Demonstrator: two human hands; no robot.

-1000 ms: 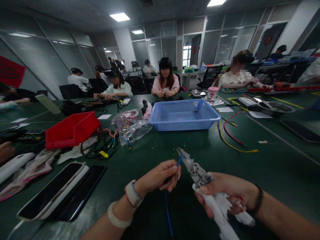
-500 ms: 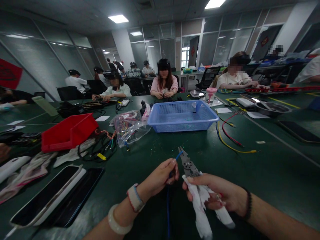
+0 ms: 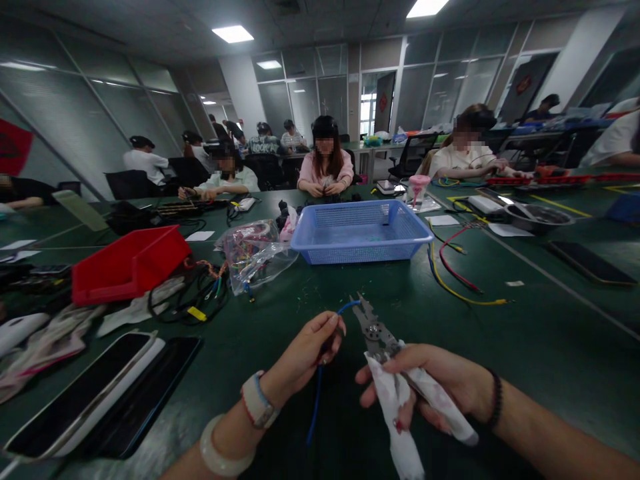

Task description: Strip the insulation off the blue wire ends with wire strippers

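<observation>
Pinched in the fingers of my left hand [image 3: 313, 350] is a blue wire [image 3: 314, 413]. Its upper end bends right to the jaws of a pair of wire strippers [image 3: 374, 328]; whether the jaws bite on it I cannot tell. My right hand [image 3: 430, 380] is closed round the strippers, whose handles are wrapped in white material and spread apart. The wire's lower end hangs loose below my left hand. Small coloured scraps lie on the green table [image 3: 280, 320] just beyond the jaws.
Ahead stands a blue plastic basket [image 3: 363, 253]. A clear bag of wires [image 3: 255, 257], a red bin [image 3: 130, 267] and phones [image 3: 145, 393] lie to the left. Yellow and red wires [image 3: 465, 300] and a dark phone [image 3: 593, 261] are at right. Several people sit around.
My left hand has shifted left and slightly down along with the wire, so more of the wire shows before the jaws. The stripper handles have spread wider.
</observation>
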